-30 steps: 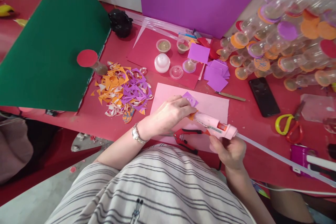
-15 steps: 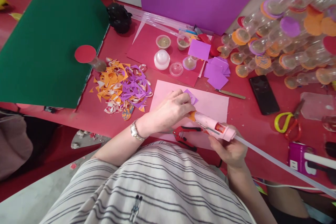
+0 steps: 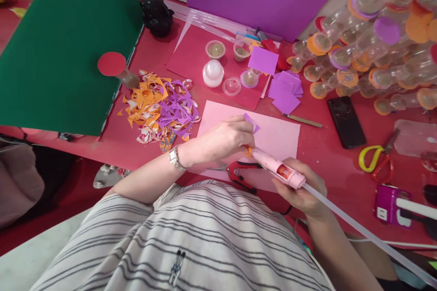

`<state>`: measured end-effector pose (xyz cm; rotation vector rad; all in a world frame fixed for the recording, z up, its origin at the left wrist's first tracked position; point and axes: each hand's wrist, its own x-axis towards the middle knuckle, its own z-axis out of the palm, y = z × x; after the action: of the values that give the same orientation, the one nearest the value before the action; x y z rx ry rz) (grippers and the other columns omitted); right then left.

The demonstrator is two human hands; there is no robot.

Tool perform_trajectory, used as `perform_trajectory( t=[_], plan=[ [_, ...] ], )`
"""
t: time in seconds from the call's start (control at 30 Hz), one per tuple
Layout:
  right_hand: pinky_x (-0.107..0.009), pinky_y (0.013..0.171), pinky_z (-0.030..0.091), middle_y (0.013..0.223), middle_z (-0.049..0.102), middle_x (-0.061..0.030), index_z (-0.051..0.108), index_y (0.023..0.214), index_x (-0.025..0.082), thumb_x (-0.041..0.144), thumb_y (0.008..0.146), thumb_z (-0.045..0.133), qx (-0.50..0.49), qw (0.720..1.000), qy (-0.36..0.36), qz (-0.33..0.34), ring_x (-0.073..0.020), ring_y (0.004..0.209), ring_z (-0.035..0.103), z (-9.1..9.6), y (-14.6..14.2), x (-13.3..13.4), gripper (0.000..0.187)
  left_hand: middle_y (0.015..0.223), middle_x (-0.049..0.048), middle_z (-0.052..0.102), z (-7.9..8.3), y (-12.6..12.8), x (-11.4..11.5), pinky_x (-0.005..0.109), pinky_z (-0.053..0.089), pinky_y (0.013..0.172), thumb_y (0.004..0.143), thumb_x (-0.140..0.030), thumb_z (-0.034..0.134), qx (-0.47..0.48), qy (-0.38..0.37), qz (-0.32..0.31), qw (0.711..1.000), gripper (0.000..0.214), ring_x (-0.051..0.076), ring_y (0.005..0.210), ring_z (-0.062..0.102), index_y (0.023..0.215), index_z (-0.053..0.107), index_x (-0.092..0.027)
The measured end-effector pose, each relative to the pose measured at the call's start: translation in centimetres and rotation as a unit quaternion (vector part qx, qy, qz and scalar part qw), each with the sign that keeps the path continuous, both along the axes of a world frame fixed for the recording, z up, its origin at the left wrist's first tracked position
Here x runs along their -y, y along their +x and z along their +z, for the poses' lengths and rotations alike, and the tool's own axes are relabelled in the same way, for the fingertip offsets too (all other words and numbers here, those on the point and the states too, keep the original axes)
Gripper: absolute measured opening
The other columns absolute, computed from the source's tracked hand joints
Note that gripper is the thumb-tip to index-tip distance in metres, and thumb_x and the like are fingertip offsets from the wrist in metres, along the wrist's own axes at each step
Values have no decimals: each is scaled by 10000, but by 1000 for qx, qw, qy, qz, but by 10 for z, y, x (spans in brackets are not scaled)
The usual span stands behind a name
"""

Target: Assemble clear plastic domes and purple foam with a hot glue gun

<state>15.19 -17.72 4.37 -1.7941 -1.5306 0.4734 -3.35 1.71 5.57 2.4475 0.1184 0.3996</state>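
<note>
My right hand [image 3: 302, 188] grips a pink glue gun [image 3: 276, 169] with a long clear glue stick [image 3: 358, 229] trailing out behind it to the lower right. The gun's orange nozzle points up-left at my left hand [image 3: 227, 138]. That hand's fingers are closed on a small purple paper piece [image 3: 251, 121], holding it over a pink sheet [image 3: 276, 134] on the red table [image 3: 321, 163]. Red-handled scissors [image 3: 241, 173] lie on the pink sheet just below my left hand.
A heap of orange and purple paper scraps [image 3: 160, 109] lies left of the sheet. Small clear cups [image 3: 232, 85], purple paper squares [image 3: 285, 91], a black phone [image 3: 345, 121], yellow-red scissors [image 3: 373, 160], a stack of capped clear bottles [image 3: 375, 50] and a green board [image 3: 64, 50] surround it.
The glue gun has tilted steeper, its rear end dropping towards me, while the nozzle stays at my left hand's fingers. The view has shifted slightly.
</note>
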Motion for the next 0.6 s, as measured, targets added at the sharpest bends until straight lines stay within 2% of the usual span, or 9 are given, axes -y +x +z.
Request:
perform_trajectory(
  t=[0.07, 0.13, 0.2, 0.3, 0.37, 0.47, 0.6],
  plan=[
    [-253, 455, 508, 630, 670, -4, 679, 807, 256, 505, 816, 710, 7, 1000, -10, -4, -162, 517, 617, 0, 2, 1, 252, 917, 70, 719, 1, -1, -4, 268, 507, 793, 1006, -159, 537, -2, 5, -14, 1000, 233, 157, 823, 598, 902, 745, -174],
    [-256, 460, 506, 648, 678, -8, 693, 852, 247, 514, 809, 733, 21, 999, -11, -33, -160, 519, 612, -2, 5, 3, 273, 936, 61, 733, 2, -6, -8, 273, 511, 805, 1008, -128, 520, 29, 37, 12, 999, 243, 151, 844, 624, 956, 749, -189],
    [-259, 452, 496, 644, 676, -8, 686, 867, 239, 512, 801, 754, 36, 997, 11, -68, -154, 497, 590, -5, 7, 6, 289, 943, 52, 735, 4, -16, -14, 295, 508, 815, 1009, -139, 531, 87, 89, 105, 987, 228, 156, 877, 644, 1016, 748, -208],
    [-273, 444, 494, 624, 670, -14, 651, 820, 237, 515, 798, 753, 52, 991, 64, -104, -157, 477, 574, -8, 9, 8, 297, 976, 37, 736, 10, -37, -22, 328, 504, 807, 1011, -209, 559, 113, 136, 281, 943, 190, 167, 884, 653, 1048, 742, -246],
    [-285, 452, 507, 617, 670, -18, 633, 787, 237, 532, 786, 756, 56, 987, 77, -130, -168, 484, 588, -9, 9, 8, 321, 923, 14, 739, 15, -53, -27, 336, 505, 777, 1016, -237, 547, 90, 168, 319, 928, 197, 160, 816, 642, 982, 740, -259],
    [-300, 461, 521, 561, 634, -6, 608, 706, 239, 569, 757, 769, 44, 983, 51, -174, -178, 475, 592, -11, 11, 9, 371, 771, -15, 726, 16, -75, -39, 328, 493, 706, 998, -269, 564, 76, 211, 344, 912, 210, 158, 708, 601, 841, 704, -266],
    [-296, 427, 498, 457, 567, 16, 595, 607, 226, 549, 761, 775, -13, 980, 14, -198, -168, 407, 556, -18, 15, 15, 401, 686, -30, 696, 5, -108, -54, 322, 414, 618, 919, -344, 663, 40, 223, 413, 882, 163, 167, 645, 536, 770, 652, -281]
  ],
)
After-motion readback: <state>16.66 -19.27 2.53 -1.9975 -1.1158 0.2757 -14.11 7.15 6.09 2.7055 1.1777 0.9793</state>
